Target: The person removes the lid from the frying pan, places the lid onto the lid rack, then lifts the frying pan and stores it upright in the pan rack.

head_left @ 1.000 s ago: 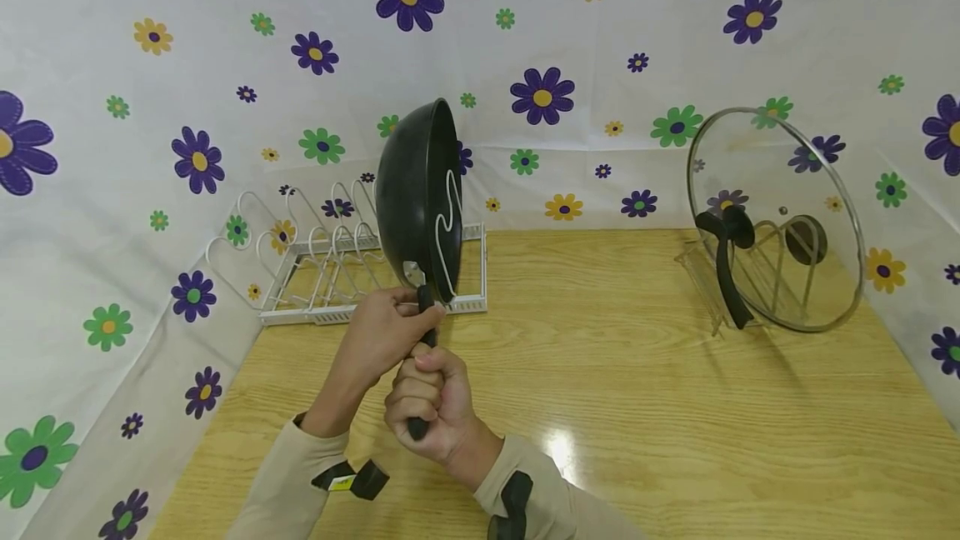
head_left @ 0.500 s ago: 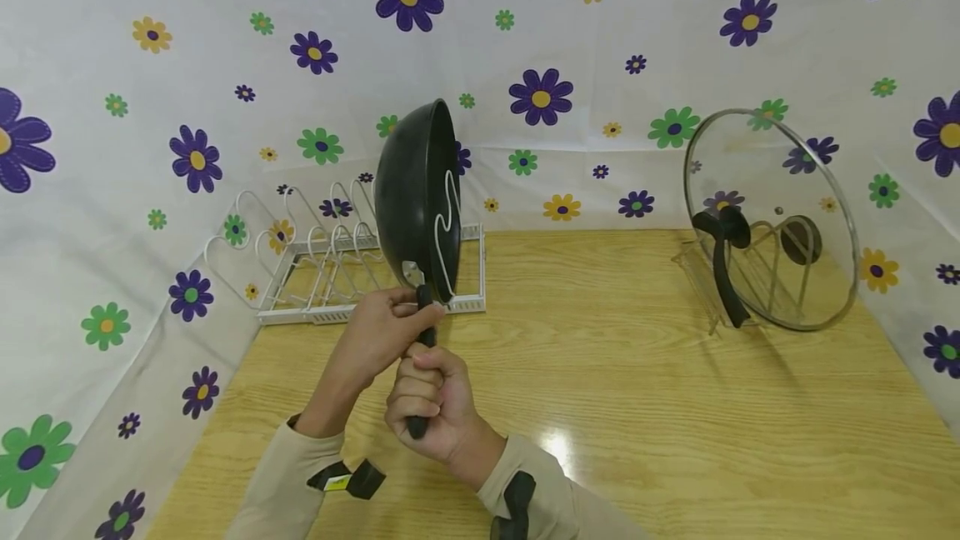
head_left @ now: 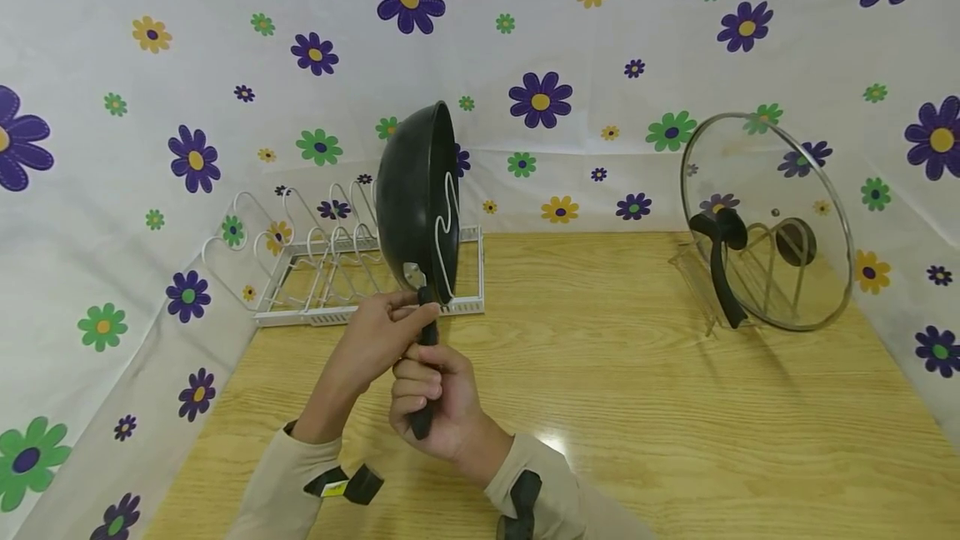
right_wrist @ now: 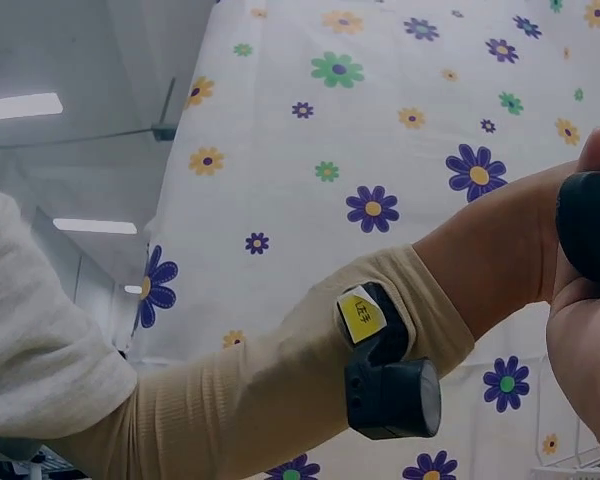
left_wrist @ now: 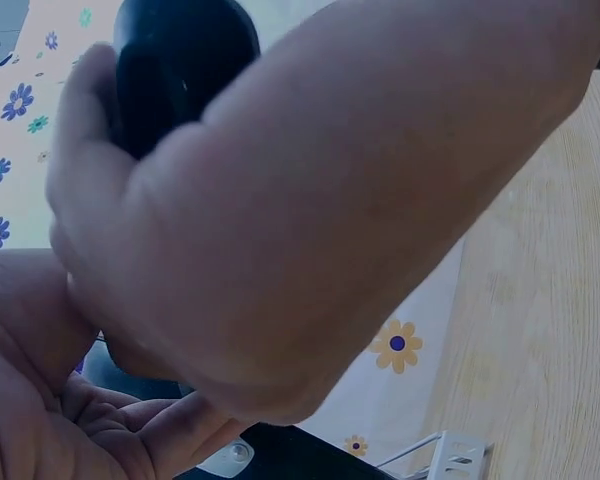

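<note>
A black wok (head_left: 405, 182) stands on its edge in the white wire rack (head_left: 315, 317), its hollow side facing right. One wavy rack wire passes in front of the opening. My left hand (head_left: 371, 340) pinches the black handle (head_left: 424, 423) close to the metal bracket. Lower down, the fingers of my right hand (head_left: 442, 398) curl round the handle, and its end pokes out below them. In the left wrist view the right hand (left_wrist: 220, 260) hides much of the wok. The right wrist view catches the handle end (right_wrist: 592, 225) at its right edge.
On the right, a glass lid (head_left: 772, 273) with a dark knob leans in a wire stand (head_left: 708, 298), a curved black handle before it. Flower-printed cloth (head_left: 480, 48) closes off the back and sides. The wooden table (head_left: 585, 382) runs under everything.
The right hand's fingers have loosened slightly on the handle, and that hand has shifted a little to the right. The wok and left hand stay nearly the same. The head view drifts slightly.
</note>
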Action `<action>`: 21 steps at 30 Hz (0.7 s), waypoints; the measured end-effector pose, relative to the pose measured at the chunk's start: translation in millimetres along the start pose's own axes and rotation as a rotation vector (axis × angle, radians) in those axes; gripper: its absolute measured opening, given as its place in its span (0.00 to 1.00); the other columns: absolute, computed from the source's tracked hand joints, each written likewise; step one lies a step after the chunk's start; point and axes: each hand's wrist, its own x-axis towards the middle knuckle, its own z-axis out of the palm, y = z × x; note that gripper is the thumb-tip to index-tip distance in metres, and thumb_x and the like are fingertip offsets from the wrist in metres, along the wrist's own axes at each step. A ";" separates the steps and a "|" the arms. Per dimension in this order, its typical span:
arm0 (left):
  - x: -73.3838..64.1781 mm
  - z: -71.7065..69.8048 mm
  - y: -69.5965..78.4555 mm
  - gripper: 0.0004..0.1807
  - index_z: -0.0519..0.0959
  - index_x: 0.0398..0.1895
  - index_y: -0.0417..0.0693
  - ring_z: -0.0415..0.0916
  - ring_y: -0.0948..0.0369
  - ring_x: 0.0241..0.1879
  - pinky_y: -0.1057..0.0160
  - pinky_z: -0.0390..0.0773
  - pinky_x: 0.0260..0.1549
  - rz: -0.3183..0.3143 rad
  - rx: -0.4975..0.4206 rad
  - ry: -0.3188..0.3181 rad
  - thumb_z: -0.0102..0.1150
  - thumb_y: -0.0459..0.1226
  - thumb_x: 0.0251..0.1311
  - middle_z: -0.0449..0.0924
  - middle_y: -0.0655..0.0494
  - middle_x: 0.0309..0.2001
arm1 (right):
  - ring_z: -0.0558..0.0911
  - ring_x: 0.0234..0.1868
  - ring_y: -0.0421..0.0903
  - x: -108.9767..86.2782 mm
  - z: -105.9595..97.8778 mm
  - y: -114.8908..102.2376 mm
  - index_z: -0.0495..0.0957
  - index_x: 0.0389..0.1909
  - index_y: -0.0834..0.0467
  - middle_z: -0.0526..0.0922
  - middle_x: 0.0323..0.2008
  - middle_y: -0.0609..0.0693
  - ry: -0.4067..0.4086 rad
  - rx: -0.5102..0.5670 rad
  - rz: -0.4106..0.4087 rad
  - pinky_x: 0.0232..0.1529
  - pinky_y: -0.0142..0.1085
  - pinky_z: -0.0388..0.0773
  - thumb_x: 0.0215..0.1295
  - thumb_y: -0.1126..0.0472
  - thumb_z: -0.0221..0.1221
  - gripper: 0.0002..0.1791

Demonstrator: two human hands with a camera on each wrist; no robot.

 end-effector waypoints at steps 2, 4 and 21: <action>-0.8 0.9 0.4 0.26 0.79 0.62 0.37 0.84 0.49 0.50 0.51 0.82 0.51 0.001 0.001 -0.006 0.57 0.48 0.72 0.85 0.41 0.53 | 0.76 0.19 0.33 -2.3 0.8 -2.3 0.76 0.22 0.51 0.74 0.17 0.40 0.022 -0.031 0.000 0.27 0.20 0.70 0.65 0.61 0.63 0.11; -1.7 1.7 0.6 0.28 0.77 0.64 0.36 0.82 0.48 0.54 0.48 0.81 0.55 0.002 -0.001 -0.013 0.57 0.48 0.72 0.84 0.40 0.56 | 0.76 0.20 0.33 -4.4 1.3 -4.6 0.77 0.26 0.52 0.75 0.18 0.41 0.038 -0.056 0.001 0.29 0.21 0.72 0.65 0.60 0.63 0.08; -10.0 -2.7 -9.2 0.39 0.67 0.72 0.37 0.81 0.47 0.57 0.42 0.72 0.64 0.005 -0.054 0.022 0.45 0.60 0.76 0.83 0.42 0.57 | 0.84 0.52 0.46 -19.8 1.3 -29.2 0.74 0.59 0.55 0.85 0.47 0.49 0.245 -0.269 -0.007 0.57 0.38 0.80 0.75 0.34 0.41 0.32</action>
